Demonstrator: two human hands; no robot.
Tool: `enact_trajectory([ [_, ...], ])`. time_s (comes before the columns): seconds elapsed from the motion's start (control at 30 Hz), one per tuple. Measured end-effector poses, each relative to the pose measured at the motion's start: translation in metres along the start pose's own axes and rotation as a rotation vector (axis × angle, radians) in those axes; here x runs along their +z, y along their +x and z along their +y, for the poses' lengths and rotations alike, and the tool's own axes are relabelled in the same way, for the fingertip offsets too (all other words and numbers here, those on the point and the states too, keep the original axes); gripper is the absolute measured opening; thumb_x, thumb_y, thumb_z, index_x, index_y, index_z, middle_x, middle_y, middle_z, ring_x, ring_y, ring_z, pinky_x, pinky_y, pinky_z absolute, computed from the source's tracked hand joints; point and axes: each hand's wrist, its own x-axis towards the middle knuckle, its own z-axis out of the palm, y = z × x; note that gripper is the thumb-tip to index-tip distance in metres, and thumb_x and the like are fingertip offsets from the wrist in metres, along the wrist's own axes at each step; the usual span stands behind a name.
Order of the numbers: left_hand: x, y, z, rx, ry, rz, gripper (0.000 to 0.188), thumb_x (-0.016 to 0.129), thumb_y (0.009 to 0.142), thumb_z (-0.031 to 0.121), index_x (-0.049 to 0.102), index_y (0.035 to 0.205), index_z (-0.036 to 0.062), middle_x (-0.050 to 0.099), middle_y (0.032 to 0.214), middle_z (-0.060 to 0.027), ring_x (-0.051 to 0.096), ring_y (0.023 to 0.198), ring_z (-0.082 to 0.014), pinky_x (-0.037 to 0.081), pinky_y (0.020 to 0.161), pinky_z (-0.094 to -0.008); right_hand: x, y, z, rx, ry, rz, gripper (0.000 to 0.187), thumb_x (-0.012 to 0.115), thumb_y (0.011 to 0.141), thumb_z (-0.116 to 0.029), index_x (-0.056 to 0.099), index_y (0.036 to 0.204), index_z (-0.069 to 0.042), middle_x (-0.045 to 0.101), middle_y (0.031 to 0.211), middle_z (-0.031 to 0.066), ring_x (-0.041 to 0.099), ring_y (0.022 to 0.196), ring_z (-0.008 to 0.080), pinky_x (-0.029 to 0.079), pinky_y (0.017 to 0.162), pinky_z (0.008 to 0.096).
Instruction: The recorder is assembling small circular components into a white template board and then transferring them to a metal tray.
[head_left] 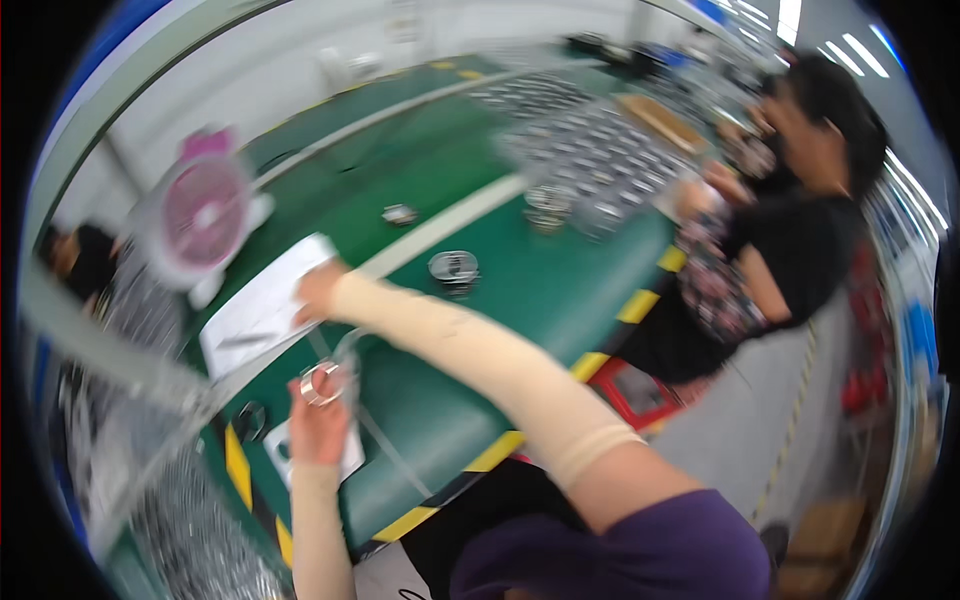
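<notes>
My left hand (318, 432) is closed round a shiny metal ring (321, 384), held up above the green table near its left edge. My right hand (322, 288) reaches across to the right edge of a white paper sheet (290, 277). Its blurred fingers point left, with thumb and forefinger apart and nothing visible between them. A dark pen-like stick (248, 340) lies on the sheet. Something clear and shiny (350, 352) shows beside the ring, too blurred to name. Below my left hand is a smaller white paper (352, 452).
Stacked metal rings (454, 268) stand on the table, with another metal piece (399, 214) farther back. Several rows of metal rings (590, 150) fill the far right. A pink and white fan (205, 212) stands left. A co-worker (790, 200) sits at the right; a red crate (632, 392) is below.
</notes>
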Motion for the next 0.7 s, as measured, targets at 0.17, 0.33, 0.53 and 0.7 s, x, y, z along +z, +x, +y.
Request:
enact_trajectory([
  [0.17,0.003,0.010,0.003,-0.180,0.057,-0.157,0.049,0.043,0.092,0.036,0.041,0.124,-0.0002,0.041,0.130,-0.0164,0.038,0.121,-0.0278,0.029,0.104,-0.0392,-0.016,-0.004,-0.001,0.043,-0.142,0.035,0.044,0.066,0.064,-0.051,0.067,0.092,-0.016,0.058,0.108,0.0077,0.050,0.107,0.0273,0.035,0.089,0.0484],
  [0.33,-0.012,0.017,-0.002,-0.098,0.072,0.002,0.052,0.042,0.092,0.039,0.037,0.127,0.0008,0.039,0.130,-0.0160,0.037,0.120,-0.0281,0.030,0.102,-0.0377,-0.014,-0.024,-0.010,-0.053,-0.184,-0.053,0.042,0.063,0.069,-0.049,0.068,0.087,-0.011,0.065,0.089,0.0075,0.057,0.094,0.0270,0.044,0.077,0.0408],
  [0.53,0.007,0.007,-0.008,-0.128,0.078,-0.183,0.047,0.045,0.091,0.034,0.040,0.123,-0.0005,0.042,0.126,-0.0174,0.041,0.116,-0.0310,0.031,0.101,-0.0398,-0.006,-0.018,-0.001,-0.032,-0.114,-0.086,0.047,0.062,0.070,-0.052,0.068,0.089,-0.009,0.065,0.093,0.0104,0.060,0.090,0.0304,0.047,0.077,0.0421],
  [0.7,-0.015,0.003,-0.006,-0.054,0.081,0.030,0.022,0.048,0.091,0.025,0.051,0.104,0.0079,0.054,0.113,-0.0096,0.049,0.108,-0.0261,0.037,0.096,-0.0398,-0.001,0.009,-0.007,0.003,0.004,-0.165,0.058,0.068,0.062,-0.050,0.063,0.095,-0.003,0.059,0.103,0.0169,0.056,0.099,0.0313,0.045,0.084,0.0397],
])
